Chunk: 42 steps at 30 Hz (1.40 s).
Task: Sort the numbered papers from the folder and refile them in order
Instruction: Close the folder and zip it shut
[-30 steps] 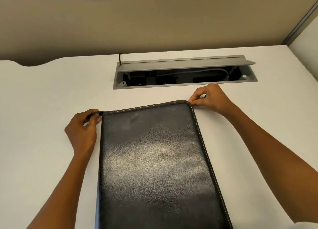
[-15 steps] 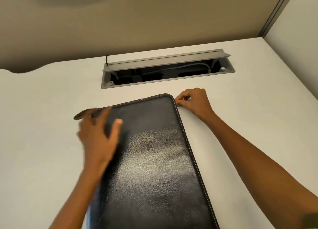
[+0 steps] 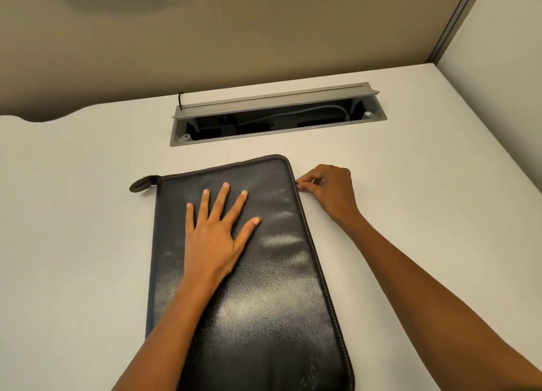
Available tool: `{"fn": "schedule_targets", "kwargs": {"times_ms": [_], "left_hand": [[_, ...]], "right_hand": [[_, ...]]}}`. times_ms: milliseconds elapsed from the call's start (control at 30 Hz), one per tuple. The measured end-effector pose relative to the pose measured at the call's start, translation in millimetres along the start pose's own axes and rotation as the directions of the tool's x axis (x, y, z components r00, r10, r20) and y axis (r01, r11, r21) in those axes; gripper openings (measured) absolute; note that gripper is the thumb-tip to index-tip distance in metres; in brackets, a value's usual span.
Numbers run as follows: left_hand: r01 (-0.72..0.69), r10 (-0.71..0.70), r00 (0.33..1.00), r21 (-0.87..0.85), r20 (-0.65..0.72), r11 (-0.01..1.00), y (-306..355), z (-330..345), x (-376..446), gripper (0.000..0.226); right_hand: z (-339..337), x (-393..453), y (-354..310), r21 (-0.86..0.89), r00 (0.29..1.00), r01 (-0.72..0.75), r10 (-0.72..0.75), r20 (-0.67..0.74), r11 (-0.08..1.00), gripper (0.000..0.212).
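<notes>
Black zippered folder (image 3: 264, 288) closed flat on the white desk (image 3: 73, 214), contents hidden. Left hand (image 3: 217, 229) spread open, palm down on its cover. Right hand (image 3: 328, 191) pinching something at the folder's upper right edge.

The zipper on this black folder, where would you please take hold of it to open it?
Pinch the small pull at the folder's right edge near the far corner, from the right, where the right hand's fingers already meet. The left hand, flat on the cover, steadies it.
</notes>
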State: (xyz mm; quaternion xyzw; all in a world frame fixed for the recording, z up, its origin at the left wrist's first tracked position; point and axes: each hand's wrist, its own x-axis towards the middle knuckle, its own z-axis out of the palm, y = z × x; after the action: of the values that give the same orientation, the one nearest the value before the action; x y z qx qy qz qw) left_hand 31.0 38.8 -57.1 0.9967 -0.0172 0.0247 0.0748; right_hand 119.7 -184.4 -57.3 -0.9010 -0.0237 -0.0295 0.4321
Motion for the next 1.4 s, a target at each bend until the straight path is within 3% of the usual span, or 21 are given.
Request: {"fn": "schedule_targets", "kwargs": {"times_ms": [1067,1400], "left_hand": [[-0.004,0.005,1.000,-0.043,0.016,0.999,1,-1,0,0.061],[-0.010,0.010,0.999,-0.014,0.033,1.000,1,-2,-1,0.063]], "right_hand": [[-19,-185,14,0.037,0.985,0.080,-0.073,-0.155,0.996,0.010],[-25,-252,12,0.047,0.979,0.021,-0.011,-0.205,0.999,0.009]]}}
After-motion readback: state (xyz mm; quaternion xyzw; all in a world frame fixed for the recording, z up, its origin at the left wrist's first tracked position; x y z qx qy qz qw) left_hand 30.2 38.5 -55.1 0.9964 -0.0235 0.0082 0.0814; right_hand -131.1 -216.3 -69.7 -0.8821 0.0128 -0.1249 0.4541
